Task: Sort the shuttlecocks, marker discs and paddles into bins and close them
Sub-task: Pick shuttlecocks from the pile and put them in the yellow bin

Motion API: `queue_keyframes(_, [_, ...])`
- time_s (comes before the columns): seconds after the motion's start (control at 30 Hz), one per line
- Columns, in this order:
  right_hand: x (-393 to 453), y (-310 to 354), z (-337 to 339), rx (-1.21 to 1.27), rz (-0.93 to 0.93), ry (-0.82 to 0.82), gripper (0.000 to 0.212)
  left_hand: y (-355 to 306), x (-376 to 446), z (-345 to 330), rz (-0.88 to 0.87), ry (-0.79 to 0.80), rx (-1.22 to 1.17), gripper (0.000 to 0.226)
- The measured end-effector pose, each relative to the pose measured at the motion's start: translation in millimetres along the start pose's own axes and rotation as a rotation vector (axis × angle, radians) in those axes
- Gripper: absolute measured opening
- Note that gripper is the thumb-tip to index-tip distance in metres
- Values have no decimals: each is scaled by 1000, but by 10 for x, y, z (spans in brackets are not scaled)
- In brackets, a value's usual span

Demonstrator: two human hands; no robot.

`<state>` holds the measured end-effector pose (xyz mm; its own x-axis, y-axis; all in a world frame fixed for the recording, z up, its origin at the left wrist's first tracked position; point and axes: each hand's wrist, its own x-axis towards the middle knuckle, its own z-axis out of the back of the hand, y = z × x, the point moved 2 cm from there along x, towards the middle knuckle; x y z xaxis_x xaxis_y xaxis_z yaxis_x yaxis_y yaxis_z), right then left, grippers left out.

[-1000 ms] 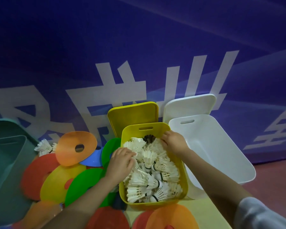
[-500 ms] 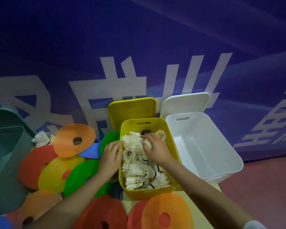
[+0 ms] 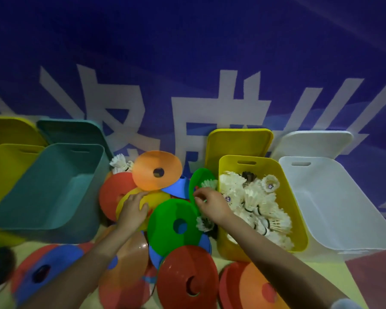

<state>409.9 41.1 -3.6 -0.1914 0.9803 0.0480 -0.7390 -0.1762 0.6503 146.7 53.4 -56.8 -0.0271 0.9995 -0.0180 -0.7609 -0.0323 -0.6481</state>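
Four open bins stand in a row along the blue banner (image 3: 187,52) with its big white characters, and I take the shuttlecock-filled yellow bin (image 3: 301,219) as my marker. Farthest left of it a second yellow bin (image 3: 0,170) touches a teal bin (image 3: 54,188), each with its lid propped upright behind it. Between the teal bin and the filled yellow bin, marker discs lie heaped on the pale yellow tabletop (image 3: 321,264): a red disc (image 3: 113,192), a yellow disc (image 3: 158,198), an orange disc (image 3: 153,169) tilted on top with a blue disc (image 3: 176,189) under its edge, and a few loose shuttlecocks (image 3: 119,162) behind them, close to the teal bin.

The left hand (image 3: 133,208) rests on the yellow disc, fingers bent over its surface; I cannot tell whether it truly grips it. Just left of the filled bin lies a flat green disc (image 3: 174,226), and a second green disc (image 3: 197,181) stands on edge against the bin's wall. The right hand (image 3: 212,204) has its fingers curled at the rim of that upright green disc, seemingly pinching it. A loose shuttlecock (image 3: 204,224) lies beneath that wrist, beside the bin.

Nearer me than the filled bin are more discs, a dark red one (image 3: 187,279) most plainly. The bin's shuttlecocks (image 3: 254,204) are piled to the brim, its yellow lid (image 3: 239,146) upright behind. Right of it, touching, sits a white bin (image 3: 334,210) with its white lid (image 3: 314,144) behind.
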Motion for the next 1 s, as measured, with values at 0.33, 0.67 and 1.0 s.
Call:
queue_keyframes(0.33, [-11,-234,-705,-904,-200,558,62,432,355,236,-57,-7,-49,35])
queue_keyframes(0.67, [199,-217,-725,-766,-349,442,46,505,1308,562,18,-186,63,46])
queue_keyframes(1.0, [518,-74,-376,-339,-372,81,51,759,1857,573,77,-46,167,42])
